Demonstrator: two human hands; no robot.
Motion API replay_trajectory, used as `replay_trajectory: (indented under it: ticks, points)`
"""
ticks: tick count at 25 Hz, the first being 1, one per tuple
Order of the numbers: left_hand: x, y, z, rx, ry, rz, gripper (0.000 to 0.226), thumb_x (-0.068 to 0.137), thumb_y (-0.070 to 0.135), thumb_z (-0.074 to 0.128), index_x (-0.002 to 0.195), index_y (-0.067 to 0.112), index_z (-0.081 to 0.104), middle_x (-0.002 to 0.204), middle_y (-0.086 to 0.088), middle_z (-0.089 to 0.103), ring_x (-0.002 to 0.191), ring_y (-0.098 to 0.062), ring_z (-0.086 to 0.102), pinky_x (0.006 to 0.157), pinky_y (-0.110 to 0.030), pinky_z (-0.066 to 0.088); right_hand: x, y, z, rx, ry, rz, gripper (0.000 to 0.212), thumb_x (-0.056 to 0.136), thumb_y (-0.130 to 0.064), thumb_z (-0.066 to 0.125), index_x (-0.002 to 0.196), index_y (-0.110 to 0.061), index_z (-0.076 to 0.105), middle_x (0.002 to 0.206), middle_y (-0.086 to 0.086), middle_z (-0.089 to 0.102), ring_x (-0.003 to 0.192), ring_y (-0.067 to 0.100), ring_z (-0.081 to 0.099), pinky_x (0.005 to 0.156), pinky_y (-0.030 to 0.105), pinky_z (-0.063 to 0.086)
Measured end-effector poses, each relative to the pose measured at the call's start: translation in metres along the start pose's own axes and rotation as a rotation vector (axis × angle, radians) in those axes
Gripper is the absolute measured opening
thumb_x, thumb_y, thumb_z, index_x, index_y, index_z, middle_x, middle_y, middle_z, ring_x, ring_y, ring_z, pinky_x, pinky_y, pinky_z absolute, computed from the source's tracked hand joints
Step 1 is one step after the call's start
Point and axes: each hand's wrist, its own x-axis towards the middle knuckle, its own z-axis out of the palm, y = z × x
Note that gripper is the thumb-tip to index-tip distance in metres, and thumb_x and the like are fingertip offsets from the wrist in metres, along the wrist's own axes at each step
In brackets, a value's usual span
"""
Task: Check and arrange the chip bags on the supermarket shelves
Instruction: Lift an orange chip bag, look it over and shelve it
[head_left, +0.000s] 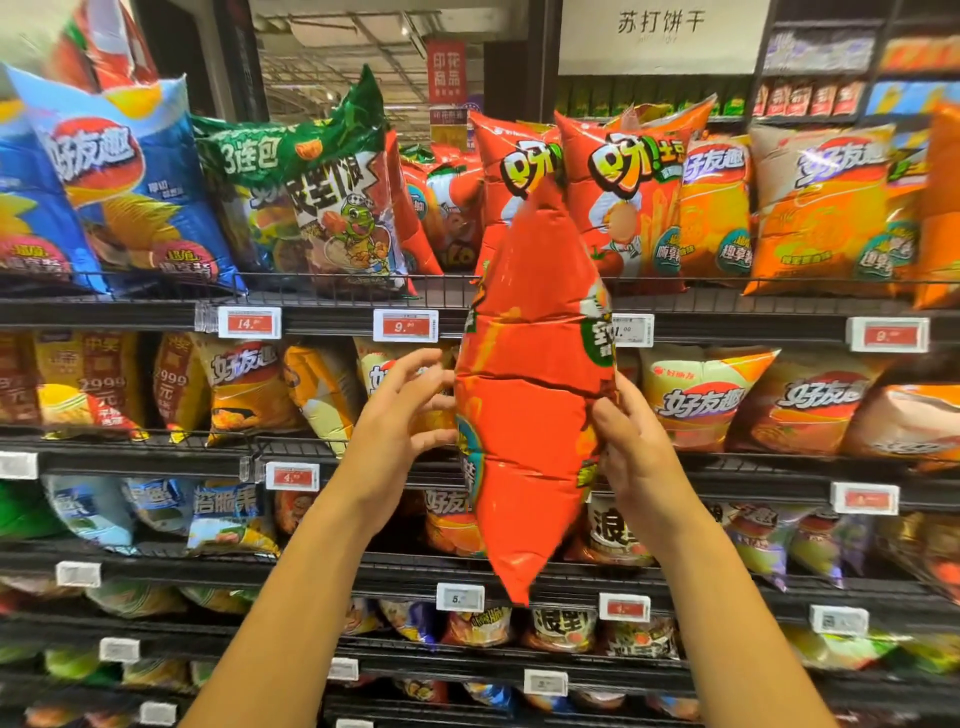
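Fingers (610, 415) of the right hand (639, 452) curl round the right edge of a long red multipack of chips (530, 395), while the left hand (400, 415) meets its left edge with fingers spread and only lightly bent, steadying rather than gripping. The pack hangs upright between the two hands, in front of the shelves and clear of them, its top corner overlapping the red-orange bags (613, 197) on the upper shelf (332, 312), its bottom tip hanging well below the hands. Judged from here, the step is inspecting the pack before shelving it. Done well, that means turning it by the edges so the puffed sections are not squeezed, then lifting it over the wire rail above the fingers. The green bag (337, 208), up and left of the fingers, leans and could topple if nudged.
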Motion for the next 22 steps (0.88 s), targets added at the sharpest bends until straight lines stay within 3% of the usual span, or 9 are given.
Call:
replay_trajectory:
  ticks: [4,7,9,11,13,15,18,20,22]
  points:
    - [0.002,-0.024,-0.001,-0.059,-0.197,-0.259,0.084,0.067,0.073,0.069,0.136,0.028,0.054,0.134,-0.001,0.063,0.126,-0.022,0.057,0.101,-0.042,0.047,-0.002,0.018,-0.002,0.274,-0.095,0.247,0.107,0.038,-0.062,0.096,0.13,-0.016,0.066,0.115,0.008,0.076,0.1,0.021,0.074,0.086,0.039,0.06]
    - [0.002,-0.035,-0.003,-0.138,-0.237,-0.337,0.082,0.053,0.077,0.076,0.119,0.03,0.069,0.126,-0.005,0.068,0.114,-0.019,0.066,0.083,-0.03,0.057,0.002,0.03,0.0,0.375,-0.091,0.361,0.101,0.029,-0.06,0.098,0.116,-0.013,0.075,0.111,0.015,0.075,0.096,0.029,0.074,0.087,0.047,0.06]
    - [0.005,-0.035,-0.008,-0.094,-0.147,-0.254,0.079,0.056,0.076,0.076,0.119,0.03,0.068,0.121,-0.003,0.071,0.108,-0.019,0.069,0.074,-0.029,0.058,0.007,0.029,-0.002,0.332,-0.044,0.297,0.096,0.052,-0.055,0.093,0.133,-0.013,0.063,0.117,0.017,0.072,0.098,0.029,0.071,0.095,0.05,0.054]
    - [0.008,-0.032,-0.01,0.004,-0.013,-0.146,0.085,0.055,0.077,0.076,0.122,0.026,0.062,0.118,-0.001,0.072,0.106,-0.02,0.069,0.077,-0.031,0.056,0.014,0.026,-0.006,0.251,0.039,0.185,0.066,0.082,-0.041,0.074,0.14,-0.013,0.056,0.119,0.014,0.071,0.092,0.021,0.07,0.09,0.043,0.056]
    - [0.007,-0.028,-0.009,0.09,0.09,-0.042,0.092,0.052,0.077,0.077,0.124,0.023,0.059,0.117,0.003,0.072,0.109,-0.016,0.067,0.083,-0.029,0.053,0.019,0.023,-0.008,0.14,0.122,0.127,0.042,0.09,-0.031,0.064,0.13,-0.018,0.065,0.107,0.005,0.075,0.08,0.011,0.071,0.072,0.029,0.059]
    - [0.006,-0.025,-0.007,0.139,0.153,0.052,0.094,0.052,0.076,0.078,0.129,0.026,0.056,0.119,0.008,0.07,0.111,-0.008,0.065,0.085,-0.022,0.053,0.021,0.023,-0.005,0.015,0.163,0.085,0.025,0.097,-0.033,0.059,0.118,-0.027,0.072,0.106,0.0,0.077,0.084,0.01,0.072,0.072,0.028,0.058]
    - [0.002,-0.019,-0.002,0.186,0.234,0.159,0.065,0.055,0.074,0.077,0.114,0.059,0.055,0.112,0.029,0.067,0.106,0.007,0.062,0.083,-0.012,0.051,0.019,0.018,0.01,-0.109,0.076,0.025,0.044,0.093,-0.054,0.057,0.131,-0.031,0.062,0.124,0.001,0.072,0.111,0.017,0.07,0.088,0.035,0.059]
    - [0.002,-0.015,0.002,0.199,0.291,0.193,0.067,0.054,0.075,0.077,0.114,0.06,0.051,0.113,0.028,0.065,0.108,0.006,0.062,0.088,-0.018,0.052,0.018,0.014,0.021,-0.166,0.024,0.01,0.07,0.079,-0.064,0.07,0.138,-0.031,0.053,0.133,0.0,0.067,0.122,0.019,0.064,0.096,0.037,0.056]
    - [0.003,-0.011,0.003,0.206,0.29,0.221,0.071,0.057,0.073,0.077,0.118,0.05,0.05,0.118,0.02,0.065,0.111,-0.002,0.063,0.095,-0.031,0.053,0.019,0.01,0.03,-0.216,-0.003,-0.002,0.081,0.068,-0.065,0.08,0.137,-0.034,0.051,0.132,-0.003,0.068,0.121,0.017,0.065,0.09,0.032,0.057]
